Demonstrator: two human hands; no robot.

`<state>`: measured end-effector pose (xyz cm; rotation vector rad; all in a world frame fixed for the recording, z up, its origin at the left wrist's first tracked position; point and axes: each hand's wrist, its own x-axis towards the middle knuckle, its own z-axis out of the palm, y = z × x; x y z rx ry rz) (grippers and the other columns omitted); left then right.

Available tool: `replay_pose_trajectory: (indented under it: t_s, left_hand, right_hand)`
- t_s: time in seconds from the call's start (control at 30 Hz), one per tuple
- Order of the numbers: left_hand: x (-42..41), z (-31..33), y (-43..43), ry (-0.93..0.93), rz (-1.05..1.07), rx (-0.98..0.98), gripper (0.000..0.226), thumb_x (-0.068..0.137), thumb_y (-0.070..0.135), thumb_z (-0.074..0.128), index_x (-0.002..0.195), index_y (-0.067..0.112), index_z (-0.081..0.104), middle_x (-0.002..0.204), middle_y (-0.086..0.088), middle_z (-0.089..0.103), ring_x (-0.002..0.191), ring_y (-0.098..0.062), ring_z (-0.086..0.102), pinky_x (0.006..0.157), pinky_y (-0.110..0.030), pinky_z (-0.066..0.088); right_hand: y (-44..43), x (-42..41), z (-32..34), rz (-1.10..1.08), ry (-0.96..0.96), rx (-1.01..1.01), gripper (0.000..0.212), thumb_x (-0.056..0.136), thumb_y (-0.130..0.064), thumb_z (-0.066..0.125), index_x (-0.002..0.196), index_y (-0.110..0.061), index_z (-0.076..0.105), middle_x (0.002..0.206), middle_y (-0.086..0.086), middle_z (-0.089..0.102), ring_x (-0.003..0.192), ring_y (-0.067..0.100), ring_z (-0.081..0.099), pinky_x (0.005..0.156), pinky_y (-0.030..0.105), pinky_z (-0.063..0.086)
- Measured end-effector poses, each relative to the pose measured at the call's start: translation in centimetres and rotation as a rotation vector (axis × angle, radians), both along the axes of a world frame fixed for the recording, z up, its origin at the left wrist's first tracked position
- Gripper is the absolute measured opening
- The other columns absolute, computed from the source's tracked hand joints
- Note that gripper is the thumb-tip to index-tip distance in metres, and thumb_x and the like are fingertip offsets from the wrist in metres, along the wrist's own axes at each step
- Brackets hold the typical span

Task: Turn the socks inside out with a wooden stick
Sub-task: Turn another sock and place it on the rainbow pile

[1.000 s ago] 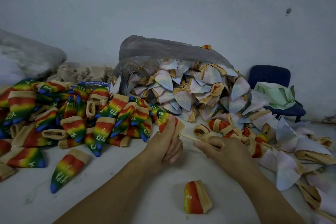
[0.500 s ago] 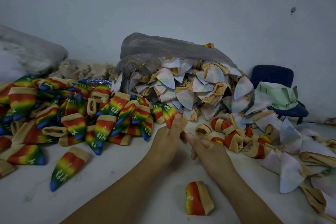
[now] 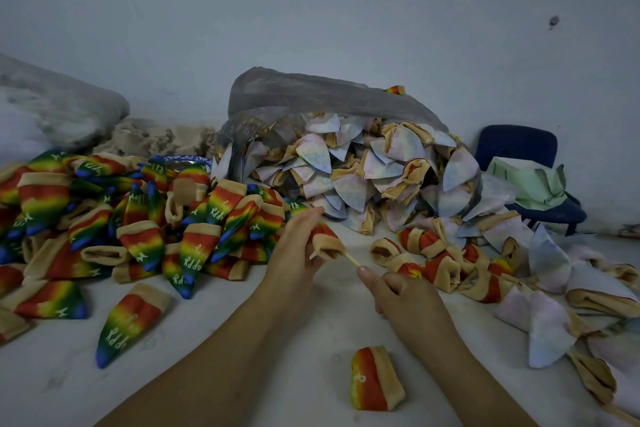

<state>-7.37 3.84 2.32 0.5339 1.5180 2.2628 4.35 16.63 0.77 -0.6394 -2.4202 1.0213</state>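
Wooden stick (image 3: 352, 259) poking from a sock (image 3: 327, 243) gripped by the left hand (image 3: 294, 253), right hand (image 3: 405, 295) pinching the stick's near end, rainbow sock pile (image 3: 138, 218) beside.

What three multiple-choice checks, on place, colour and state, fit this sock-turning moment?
1. The lone sock lies: A against the wall; B nearer the camera than the left hand and right hand; C in the bag.
2. The chair is: A dark blue; B red; C white.
3. The wooden stick: A lies loose; B is snapped; C runs from the right hand into the held sock in the left hand.
Answers: B, it sits below both hands in view; A, seat and back look navy; C, its bare part spans thumb to cuff.
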Motion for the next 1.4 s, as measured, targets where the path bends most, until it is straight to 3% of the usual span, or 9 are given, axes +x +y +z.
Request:
replay_pose_trajectory:
  t_s: [0.17,0.3,0.47,0.7,0.93,1.03,1.17,1.3,1.4]
  left_hand:
    - [-0.1,0.4,0.2,-0.279,-0.191,0.21,0.052,0.085,0.033,0.06,0.129,0.006,0.057,0.11,-0.014,0.066,0.087,-0.016,0.067,0.072,-0.025,0.055]
    - [-0.1,-0.2,0.6,-0.187,-0.155,0.096,0.047,0.078,0.043,0.063,0.114,0.011,0.064,0.094,-0.005,0.075,0.078,-0.008,0.07,0.065,-0.021,0.054]
    - [-0.5,-0.7,0.6,0.139,0.103,-0.227,0.055,0.068,0.067,0.055,0.09,0.017,0.066,0.075,0.001,0.063,0.063,-0.004,0.061,0.059,-0.019,0.045]
    - [-0.6,-0.5,0.5,0.158,0.206,-0.07,0.048,0.069,0.071,0.056,0.081,0.025,0.064,0.058,0.014,0.059,0.052,0.001,0.055,0.05,-0.013,0.043]
    - [0.4,-0.3,1.8,0.146,0.129,-0.066,0.048,0.074,0.067,0.055,0.071,0.019,0.055,0.05,0.013,0.051,0.047,-0.001,0.05,0.048,-0.017,0.043]
    - [0.5,-0.4,2.3,0.224,0.162,-0.106,0.035,0.092,0.052,0.056,0.068,0.027,0.053,0.047,0.017,0.054,0.046,0.003,0.051,0.05,-0.019,0.045]
    - [0.4,-0.6,1.7,0.194,0.144,-0.139,0.051,0.063,0.074,0.052,0.058,0.023,0.052,0.044,0.012,0.048,0.041,0.0,0.046,0.044,-0.015,0.039]
    - [0.1,-1.1,1.2,0.15,0.039,-0.153,0.045,0.069,0.071,0.058,0.05,0.03,0.057,0.048,0.009,0.046,0.044,-0.005,0.045,0.047,-0.021,0.038]
    - [0.0,-0.9,1.0,0.07,-0.045,-0.065,0.043,0.068,0.065,0.067,0.061,0.024,0.056,0.049,0.003,0.043,0.041,-0.01,0.038,0.043,-0.022,0.031]
  right_hand:
    - [0.2,0.0,0.0,-0.018,0.022,0.021,0.061,0.082,-0.069,0.045,0.049,-0.018,0.048,0.051,-0.004,0.056,0.053,0.012,0.054,0.062,0.037,0.049]
    - [0.1,0.0,0.0,-0.011,0.033,0.014,0.058,0.085,-0.064,0.046,0.047,-0.02,0.046,0.049,-0.005,0.054,0.051,0.01,0.052,0.063,0.038,0.049]
    - [-0.1,-0.1,0.1,0.017,0.033,-0.012,0.058,0.085,-0.064,0.044,0.05,-0.018,0.049,0.053,-0.003,0.057,0.057,0.013,0.056,0.065,0.037,0.049]
    - [-0.2,0.2,0.6,0.039,0.039,-0.034,0.055,0.086,-0.06,0.046,0.053,-0.017,0.049,0.054,-0.004,0.056,0.055,0.01,0.054,0.061,0.034,0.045]
    - [-1.8,-0.5,0.7,0.048,0.145,-0.203,0.051,0.091,-0.05,0.048,0.052,-0.017,0.044,0.04,-0.011,0.042,0.04,0.001,0.041,0.044,0.009,0.032]
    - [-2.1,-0.6,0.8,0.057,0.15,-0.207,0.052,0.091,-0.051,0.048,0.051,-0.018,0.043,0.04,-0.01,0.042,0.04,0.001,0.041,0.044,0.009,0.033]
    - [-1.6,-0.1,1.0,0.069,0.118,-0.139,0.055,0.081,-0.064,0.042,0.052,-0.017,0.045,0.043,-0.01,0.046,0.044,0.002,0.045,0.048,0.011,0.034]
    - [0.3,0.9,1.6,0.054,0.036,0.081,0.061,0.078,-0.075,0.032,0.058,-0.021,0.051,0.06,-0.013,0.059,0.055,0.004,0.052,0.054,0.025,0.037]
    - [1.4,1.6,1.9,0.081,-0.012,0.245,0.06,0.075,-0.079,0.021,0.07,-0.029,0.053,0.07,-0.004,0.062,0.062,0.006,0.055,0.057,0.031,0.043]
